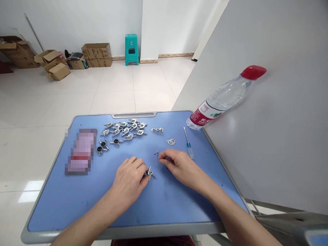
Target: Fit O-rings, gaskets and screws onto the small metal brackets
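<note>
Fitting [150, 173] sits in the grip of the left hand [130, 177] over the bench [176, 208]; brace it firmly. The right hand [180, 166] curls beside tiny pieces [157, 152]; whether it grasps any, I cannot tell.

Two bare hands are counted: the left hand [129, 179] and the right hand [181, 167]. One silvery metal fitting with a black disc [148, 173] is held in the left fingers; three loose black-disc fittings [116, 141] are seen beyond them, leftward. Farther beyond, about eleven plain silvery metal fittings [125, 131] are counted, their overlaps making the total uncertain. Just left of the right fingertips, at least three tiny metal pieces [157, 152] are found. Beyond and rightward of those fingertips, one blue-and-clear-handled screwdriver [189, 149] and one red-capped clear plastic bottle [220, 102] are seen.
</note>
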Tool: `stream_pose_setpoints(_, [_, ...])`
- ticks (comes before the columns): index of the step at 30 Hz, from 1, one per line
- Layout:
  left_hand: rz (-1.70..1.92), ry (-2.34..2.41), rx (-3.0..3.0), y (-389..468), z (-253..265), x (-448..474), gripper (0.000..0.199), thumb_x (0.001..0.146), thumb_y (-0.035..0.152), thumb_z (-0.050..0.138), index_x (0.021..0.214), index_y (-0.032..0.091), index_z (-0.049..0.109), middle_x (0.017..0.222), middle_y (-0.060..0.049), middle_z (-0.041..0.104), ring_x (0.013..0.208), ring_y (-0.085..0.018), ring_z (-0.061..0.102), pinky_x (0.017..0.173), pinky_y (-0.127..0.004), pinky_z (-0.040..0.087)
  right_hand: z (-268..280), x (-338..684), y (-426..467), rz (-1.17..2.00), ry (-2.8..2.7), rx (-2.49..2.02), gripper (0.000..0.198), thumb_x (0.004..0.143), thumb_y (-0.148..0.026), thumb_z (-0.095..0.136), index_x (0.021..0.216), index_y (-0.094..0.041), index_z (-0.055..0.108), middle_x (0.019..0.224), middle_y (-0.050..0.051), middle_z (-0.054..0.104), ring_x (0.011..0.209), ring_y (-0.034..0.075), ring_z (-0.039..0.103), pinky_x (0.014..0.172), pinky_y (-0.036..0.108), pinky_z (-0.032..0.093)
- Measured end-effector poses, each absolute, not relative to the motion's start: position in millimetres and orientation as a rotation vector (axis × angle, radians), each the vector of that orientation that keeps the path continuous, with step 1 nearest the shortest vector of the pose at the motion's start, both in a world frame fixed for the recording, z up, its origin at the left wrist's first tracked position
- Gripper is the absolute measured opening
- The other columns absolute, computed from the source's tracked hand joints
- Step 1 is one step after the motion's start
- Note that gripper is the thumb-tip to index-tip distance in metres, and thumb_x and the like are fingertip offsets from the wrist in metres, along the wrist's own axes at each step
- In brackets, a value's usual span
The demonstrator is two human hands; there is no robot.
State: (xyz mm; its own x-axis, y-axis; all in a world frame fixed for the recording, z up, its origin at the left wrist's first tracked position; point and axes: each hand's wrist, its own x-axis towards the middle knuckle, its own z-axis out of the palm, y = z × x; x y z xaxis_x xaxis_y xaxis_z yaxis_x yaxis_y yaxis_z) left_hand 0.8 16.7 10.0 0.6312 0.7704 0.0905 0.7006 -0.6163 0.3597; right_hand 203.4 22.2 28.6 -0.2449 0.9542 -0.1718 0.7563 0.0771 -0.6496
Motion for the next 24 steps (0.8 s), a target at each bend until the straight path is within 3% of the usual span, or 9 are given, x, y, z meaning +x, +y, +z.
stream_pose_setpoints(5, [0.369,1.186,2.605,16.6,8.6,1.5,0.006,0.082,0.016,0.067,0.080,0.018,0.062,0.080,0.000,0.063,0.076,-0.019,0.054,0.063,-0.033,0.042,27.4,191.5,14.4,1.410,-1.882,-1.522,0.015,0.083,-0.022,0.052,0.075,-0.019,0.064,0.064,-0.004,0.057,0.060,0.012,0.046,0.058,0.024,0.037])
stream_pose_setpoints(24, [0.289,1.199,2.598,15.1,11.9,2.0,0.010,0.084,0.017,0.067,0.076,0.018,0.060,0.082,-0.001,0.062,0.079,-0.020,0.054,0.065,-0.033,0.041,14.6,182.4,18.5,1.563,-1.632,-1.557,0.015,0.076,-0.030,0.057,0.072,-0.017,0.063,0.064,-0.001,0.063,0.060,0.012,0.048,0.059,0.025,0.039])
